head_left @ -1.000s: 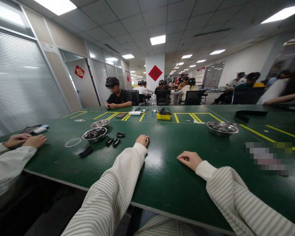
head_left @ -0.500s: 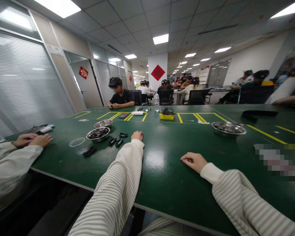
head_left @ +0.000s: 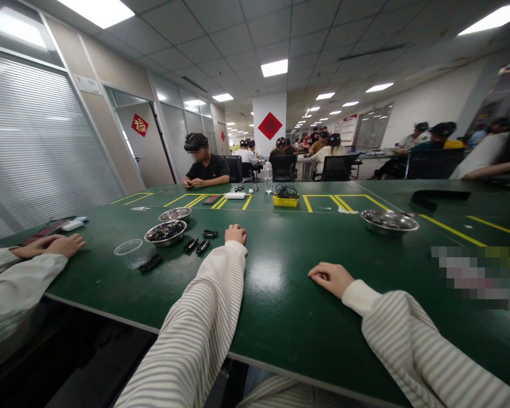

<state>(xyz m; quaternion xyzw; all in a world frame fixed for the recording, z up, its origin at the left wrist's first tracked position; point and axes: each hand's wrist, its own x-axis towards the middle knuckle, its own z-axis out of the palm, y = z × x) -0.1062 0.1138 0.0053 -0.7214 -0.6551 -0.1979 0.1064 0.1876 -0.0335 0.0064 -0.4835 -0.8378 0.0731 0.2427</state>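
Note:
My left hand (head_left: 235,233) is stretched far out over the green table (head_left: 280,294), its fingers curled into a closed fist, resting on the surface just right of several small black clips (head_left: 198,245). I cannot make out anything inside it. My right hand (head_left: 329,277) lies on the table nearer to me, fingers curled under loosely, with nothing visible in it. Both arms wear striped long sleeves. A steel bowl (head_left: 165,232) holding black parts stands left of my left hand, with a second steel bowl (head_left: 175,214) behind it.
A clear round lid (head_left: 127,247) and a black clip (head_left: 150,263) lie left of the bowls. Another steel bowl (head_left: 390,221) sits at the right. A yellow tray with cables (head_left: 285,199) stands farther back. A neighbour's hands (head_left: 55,246) rest at the left. Several people sit behind.
My left hand has slid a little to the left and farther out, toward the black clips. My right hand has stayed put.

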